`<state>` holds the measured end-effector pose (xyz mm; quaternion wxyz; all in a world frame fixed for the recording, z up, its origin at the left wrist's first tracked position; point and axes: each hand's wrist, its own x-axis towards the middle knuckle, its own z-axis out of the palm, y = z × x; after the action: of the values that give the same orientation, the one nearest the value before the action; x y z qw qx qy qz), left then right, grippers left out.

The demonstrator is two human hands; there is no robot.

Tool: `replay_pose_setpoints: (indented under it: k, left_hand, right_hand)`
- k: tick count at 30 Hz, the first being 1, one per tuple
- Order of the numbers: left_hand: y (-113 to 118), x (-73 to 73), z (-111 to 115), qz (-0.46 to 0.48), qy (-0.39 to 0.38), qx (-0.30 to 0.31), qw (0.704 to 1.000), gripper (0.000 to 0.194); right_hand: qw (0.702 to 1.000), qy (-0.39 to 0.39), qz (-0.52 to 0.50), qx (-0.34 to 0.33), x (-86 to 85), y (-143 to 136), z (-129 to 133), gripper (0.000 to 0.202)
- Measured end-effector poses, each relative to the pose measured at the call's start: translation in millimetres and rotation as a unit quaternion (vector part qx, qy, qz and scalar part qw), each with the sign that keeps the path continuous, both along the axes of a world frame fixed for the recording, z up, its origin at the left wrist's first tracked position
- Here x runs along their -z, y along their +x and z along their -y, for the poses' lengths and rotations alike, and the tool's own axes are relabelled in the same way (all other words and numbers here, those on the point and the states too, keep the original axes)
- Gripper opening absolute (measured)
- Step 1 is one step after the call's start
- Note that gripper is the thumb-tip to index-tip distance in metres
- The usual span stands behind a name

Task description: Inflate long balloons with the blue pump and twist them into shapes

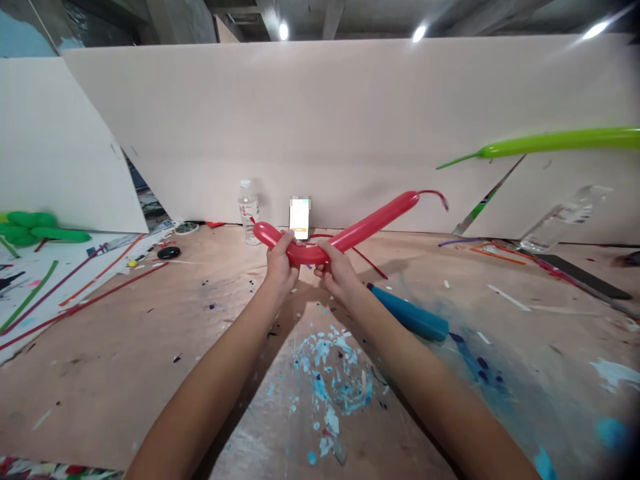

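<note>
A long red balloon [373,223], inflated except for a thin tail at its right end, is bent into a shallow curve above the table. My left hand [283,263] is closed round it near the knotted left end. My right hand [337,265] grips the same balloon a little to the right, with thumb on top and fingers below. The long straight part rises to the right past my right hand. Behind the hands a lit phone [299,219] stands upright against the white board. Below my right wrist lies a blue balloon pump [410,312].
A clear water bottle [249,213] stands by the white board [320,120]; another bottle [560,220] leans at the right. A green balloon [565,141] juts in from the right. Uninflated balloons [107,270] and green balloon shapes [40,229] lie left. Paint spots the table [150,373].
</note>
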<state>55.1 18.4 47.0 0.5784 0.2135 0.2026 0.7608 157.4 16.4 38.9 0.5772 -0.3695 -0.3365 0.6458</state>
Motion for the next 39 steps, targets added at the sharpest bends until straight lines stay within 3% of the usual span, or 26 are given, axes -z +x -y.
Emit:
replay_pose_setpoints:
  k: [4,6,7,9,11,12,13,15,17,24,25,27,32,34,37,39]
  left_hand:
    - [-11.1,9.1,-5.2,-0.074,-0.023,0.012,0.997,0.032]
    - [-20.4,9.7,-6.0,-0.15,-0.048,0.012,0.987,0.04]
    - [-24.9,8.7,-5.3,-0.204,-0.058,-0.023,0.977,0.046]
    - [-32.1,4.6,-0.9,-0.343,-0.036,-0.159,0.925,0.061]
    - [-34.2,-1.1,6.6,-0.496,0.045,-0.271,0.824,0.066]
    - [-32.8,-3.8,11.1,-0.566,0.089,-0.267,0.775,0.062]
    - [-29.6,-5.8,15.7,-0.627,0.124,-0.22,0.737,0.055]
    - [-19.5,-6.9,24.2,-0.704,0.151,-0.079,0.689,0.051]
    - [-8.1,-4.0,30.3,-0.741,0.146,-0.003,0.656,0.057]
    - [-2.1,5.7,34.4,-0.813,0.083,0.022,0.575,0.05]
    - [-3.2,5.5,35.2,-0.816,0.085,0.03,0.571,0.049]
    - [-3.0,4.8,37.6,-0.797,0.101,0.072,0.591,0.046]
    - [4.9,3.4,43.7,-0.661,0.09,0.245,0.704,0.041]
    - [6.2,1.5,45.1,-0.597,0.073,0.312,0.736,0.04]
    - [4.8,-1.7,47.4,-0.485,0.051,0.433,0.758,0.041]
    - [3.5,-1.9,49.1,-0.392,0.034,0.529,0.752,0.043]
  right_hand:
    - [1.0,0.003,0.002,-0.007,8.2,9.1,-0.4,0.03]
    - [0.999,0.018,0.0,0.041,7.5,18.9,-2.8,0.034]
    - [0.996,0.034,0.007,0.078,5.6,25.0,-5.2,0.035]
    - [0.983,0.073,0.039,0.166,-0.2,37.3,-10.5,0.035]
    - [0.969,0.101,0.055,0.217,-6.6,46.0,-13.4,0.033]
    - [0.97,0.108,0.045,0.212,-9.6,47.9,-13.2,0.031]
    - [0.976,0.111,0.027,0.186,-12.2,47.9,-11.7,0.028]
    - [0.989,0.11,-0.017,0.095,-15.9,42.9,-6.1,0.02]
    - [0.995,0.093,-0.04,0.024,-17.6,34.5,0.1,0.016]
    - [0.991,0.057,-0.12,0.032,-16.7,25.5,0.3,0.017]
    - [0.99,0.054,-0.127,0.034,-16.7,26.5,-0.8,0.018]
    - [0.991,0.036,-0.13,0.026,-17.7,28.4,-1.5,0.022]
    - [0.99,0.051,-0.126,-0.028,-27.8,32.7,7.1,0.023]
    - [0.988,0.066,-0.123,-0.061,-33.0,35.7,12.2,0.023]
    - [0.973,0.095,-0.143,-0.155,-37.0,40.8,19.0,0.025]
    - [0.947,0.118,-0.178,-0.239,-36.8,43.0,22.8,0.027]
